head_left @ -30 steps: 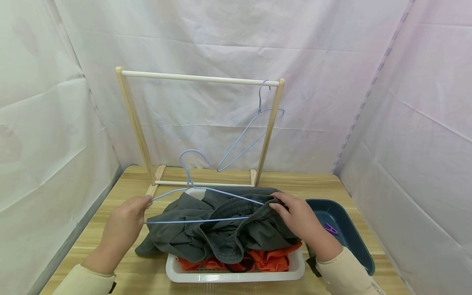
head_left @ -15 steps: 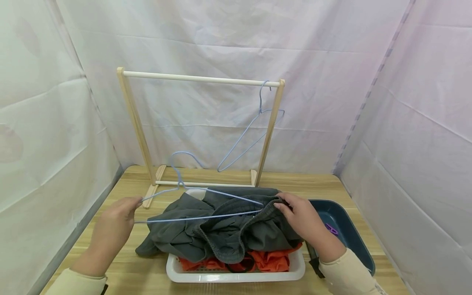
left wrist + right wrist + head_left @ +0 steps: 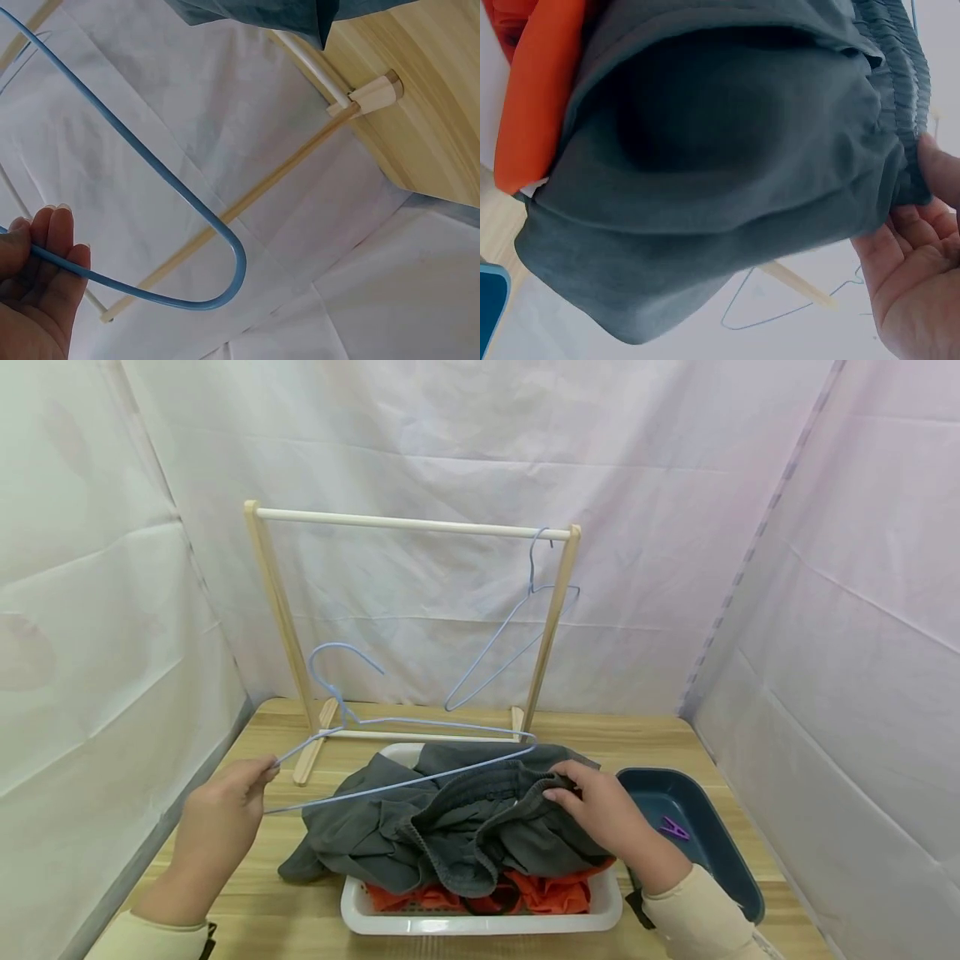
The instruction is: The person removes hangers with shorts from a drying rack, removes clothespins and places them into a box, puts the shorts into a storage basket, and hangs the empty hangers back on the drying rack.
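Note:
My left hand [image 3: 223, 814] pinches one shoulder of a light blue wire hanger [image 3: 442, 722]. The hanger is tilted, its hook pointing up and right and its far end over the dark grey elastic-waist pants [image 3: 367, 839]. In the left wrist view, thumb and fingers close round the hanger's wire [image 3: 135, 142] near its bent corner. The pants lie bunched on a white basket [image 3: 480, 925]. My right hand [image 3: 611, 818] pinches their gathered waistband [image 3: 900, 82] at the right side, thumb on one face and fingers on the other. The hanger's far end appears outside the waistband.
Behind the basket stands a wooden rack [image 3: 412, 522], with a second blue hanger [image 3: 491, 643] on its right end. Orange cloth [image 3: 551, 893] lies in the basket under the pants. A dark blue tray [image 3: 712, 827] holding a purple clothespin [image 3: 673, 828] stands right.
My left hand has moved left, drawing the hanger left and up, so its far end has come out of the waistband folds. My right hand keeps hold of the waistband, shifting only slightly.

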Available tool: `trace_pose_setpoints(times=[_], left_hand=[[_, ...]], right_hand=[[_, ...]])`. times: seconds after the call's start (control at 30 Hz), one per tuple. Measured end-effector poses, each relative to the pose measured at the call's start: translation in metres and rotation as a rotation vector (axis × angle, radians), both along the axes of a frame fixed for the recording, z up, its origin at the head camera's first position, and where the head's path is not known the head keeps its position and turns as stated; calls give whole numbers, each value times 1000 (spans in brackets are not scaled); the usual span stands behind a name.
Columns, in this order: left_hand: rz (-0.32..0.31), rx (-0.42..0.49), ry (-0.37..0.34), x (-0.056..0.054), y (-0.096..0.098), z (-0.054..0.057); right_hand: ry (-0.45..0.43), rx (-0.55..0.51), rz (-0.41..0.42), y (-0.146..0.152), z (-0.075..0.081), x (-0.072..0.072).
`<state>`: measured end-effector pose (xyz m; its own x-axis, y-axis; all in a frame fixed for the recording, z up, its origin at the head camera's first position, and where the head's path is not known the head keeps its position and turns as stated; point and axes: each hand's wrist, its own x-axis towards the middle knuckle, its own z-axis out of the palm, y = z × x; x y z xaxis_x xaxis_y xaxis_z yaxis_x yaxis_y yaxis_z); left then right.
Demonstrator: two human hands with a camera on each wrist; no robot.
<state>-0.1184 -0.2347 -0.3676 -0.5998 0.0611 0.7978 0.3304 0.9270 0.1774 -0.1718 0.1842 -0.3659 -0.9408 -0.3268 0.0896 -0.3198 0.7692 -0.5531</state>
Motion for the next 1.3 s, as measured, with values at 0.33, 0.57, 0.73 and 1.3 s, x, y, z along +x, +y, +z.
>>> trace_pose_setpoints(times=[0.33,0.57,0.73,1.3], left_hand=[[-16,28,-14,-1,7,6],[-35,19,27,-4,13,7],[-43,19,20,-5,17,6],[-43,37,-7,-7,24,1]], right_hand=[[33,58,141,-13,-6,0],[87,106,222,-20,-12,-4],[112,125,276,-26,-14,-5],[148,242,435,-48,-27,-11]])
